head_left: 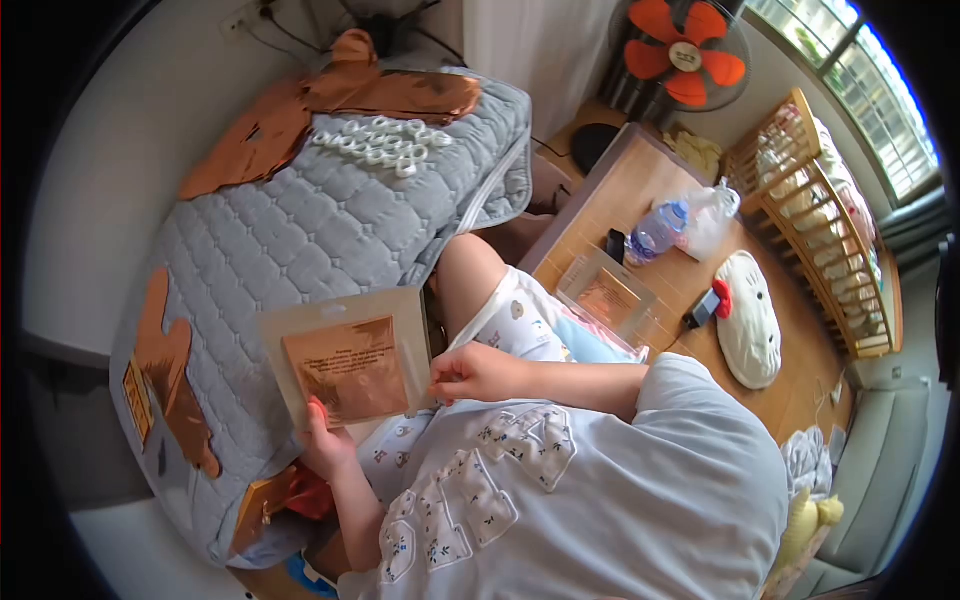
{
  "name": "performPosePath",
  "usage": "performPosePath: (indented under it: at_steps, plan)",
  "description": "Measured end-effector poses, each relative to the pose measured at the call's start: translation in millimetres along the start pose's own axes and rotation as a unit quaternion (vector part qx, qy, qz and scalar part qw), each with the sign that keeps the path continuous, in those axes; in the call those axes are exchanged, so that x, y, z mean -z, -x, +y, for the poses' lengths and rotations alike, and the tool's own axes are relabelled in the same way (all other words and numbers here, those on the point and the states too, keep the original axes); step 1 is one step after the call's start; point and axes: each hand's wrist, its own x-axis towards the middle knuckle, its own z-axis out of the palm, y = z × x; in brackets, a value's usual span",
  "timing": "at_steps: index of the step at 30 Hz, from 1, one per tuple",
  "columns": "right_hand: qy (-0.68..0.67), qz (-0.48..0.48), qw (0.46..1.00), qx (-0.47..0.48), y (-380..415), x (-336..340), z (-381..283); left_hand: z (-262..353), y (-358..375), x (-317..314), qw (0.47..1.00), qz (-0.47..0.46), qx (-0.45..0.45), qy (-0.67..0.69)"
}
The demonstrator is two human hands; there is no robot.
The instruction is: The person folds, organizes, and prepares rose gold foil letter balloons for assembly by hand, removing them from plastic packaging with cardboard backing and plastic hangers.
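Note:
A flat foil balloon packet with a clear window, a pale border and printed text faces me above my lap. My left hand holds it by the lower edge, thumb on the front. At its right edge my right hand is closed, fingers curled in a pinch against the border. Flat copper-coloured foil balloons lie on the grey quilted mattress to the left. More foil balloons are at its far end, beside a cluster of small white rings.
On the wooden surface at right are another packet, a water bottle, a white plastic bag, a dark small box and a white plush cushion. An orange-bladed fan and a wooden crib stand behind.

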Motion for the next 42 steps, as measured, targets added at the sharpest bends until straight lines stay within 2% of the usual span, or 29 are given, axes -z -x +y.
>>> performPosePath:
  at_steps: [1,2,3,5,6,7,9,10,11,12,13,14,16,17,19,21,22,24,25,27,28,29,31,33,35,37,39,41,42]
  plan:
    - [0.044,0.006,0.999,-0.004,7.4,0.7,1.6,2.1,7.0,-10.5,0.998,0.037,-0.037,-0.045]
    - [0.098,0.060,0.993,0.004,17.0,3.7,5.0,4.3,14.9,-20.1,0.990,0.076,-0.076,-0.090]
    - [0.096,0.074,0.993,0.003,28.1,5.9,1.0,7.0,21.6,-31.3,0.991,0.062,-0.071,-0.091]
    - [0.193,0.324,0.924,0.056,51.0,11.3,-17.1,13.4,39.1,-59.9,0.929,0.073,-0.174,-0.318]
    - [0.257,0.364,0.883,0.145,58.8,18.6,-18.2,18.6,51.8,-82.9,0.918,0.023,-0.230,-0.322]
    - [0.319,0.396,0.829,0.231,66.0,26.2,-23.4,10.1,55.5,-74.1,0.919,0.016,-0.228,-0.322]
    - [0.362,0.396,0.810,0.238,85.0,34.0,-26.9,-12.1,62.7,-49.8,0.888,-0.247,-0.183,-0.343]
    - [0.381,0.322,0.834,0.238,95.5,40.4,-22.5,-11.0,67.9,-62.8,0.853,-0.321,-0.195,-0.362]
    - [0.397,0.244,0.852,0.237,105.7,48.1,-19.0,-16.2,74.9,-79.6,0.854,-0.323,-0.194,-0.360]
    - [0.359,0.257,0.866,0.235,115.2,57.7,-24.2,-10.3,87.4,-119.8,0.848,-0.327,-0.236,-0.345]
    - [0.351,0.264,0.874,0.208,128.1,74.2,-26.3,-4.1,98.1,-147.5,0.840,-0.330,-0.279,-0.329]
    - [0.376,0.296,0.855,0.198,143.1,96.2,-26.4,0.6,105.9,-159.0,0.841,-0.328,-0.280,-0.328]
    - [0.375,0.401,0.834,0.056,176.5,134.3,-23.4,6.3,116.7,-170.1,0.894,-0.300,-0.216,-0.255]
    - [0.413,0.441,0.793,0.079,186.6,155.2,-11.5,1.6,115.7,-158.9,0.894,-0.297,-0.218,-0.254]
    - [0.487,0.469,0.737,-0.008,205.8,185.2,13.0,-10.4,110.2,-123.7,0.921,-0.322,-0.069,-0.206]
    - [0.512,0.458,0.722,-0.082,215.7,209.0,48.7,-10.0,112.6,-114.6,0.929,-0.300,-0.070,-0.207]
    - [0.513,0.455,0.724,-0.079,215.9,218.4,67.9,-10.0,113.0,-109.6,0.931,-0.290,-0.059,-0.215]
    - [0.512,0.403,0.740,-0.167,210.3,229.7,105.6,-10.0,118.4,-104.4,0.942,-0.262,-0.030,-0.208]
    - [0.512,0.400,0.742,-0.164,204.1,230.8,123.4,-10.1,121.1,-101.2,0.943,-0.258,-0.032,-0.210]
    - [0.438,0.371,0.766,-0.289,193.4,229.1,143.6,-11.5,126.1,-95.8,0.938,-0.278,-0.007,-0.207]
    - [0.477,0.347,0.745,-0.313,189.2,225.0,148.9,-12.6,128.7,-94.1,0.939,-0.275,-0.009,-0.208]
    - [0.477,0.345,0.746,-0.311,185.0,220.8,154.5,-14.0,131.6,-93.1,0.935,-0.287,-0.010,-0.206]
    - [0.559,0.496,0.636,-0.191,172.9,204.9,153.9,-14.2,137.3,-94.1,0.932,-0.297,-0.012,-0.206]
    - [0.523,0.517,0.653,-0.181,167.7,197.4,137.9,-13.7,140.7,-98.5,0.939,-0.288,-0.015,-0.189]
    - [0.447,0.578,0.680,0.068,157.2,186.9,112.5,-8.1,142.3,-105.8,0.926,-0.295,-0.036,-0.235]
    - [0.379,0.517,0.749,0.163,150.1,128.2,37.4,-4.6,144.1,-118.2,0.907,-0.314,-0.072,-0.273]
    - [0.354,0.427,0.790,0.261,141.3,73.2,-11.5,5.6,150.2,-139.1,0.885,-0.335,-0.114,-0.304]
    - [0.225,0.280,0.885,0.296,135.9,20.9,-28.0,14.0,158.2,-160.2,0.881,-0.314,-0.138,-0.326]
    - [0.178,0.205,0.906,0.327,131.0,-1.0,-33.1,22.3,163.9,-172.3,0.881,-0.317,-0.131,-0.326]
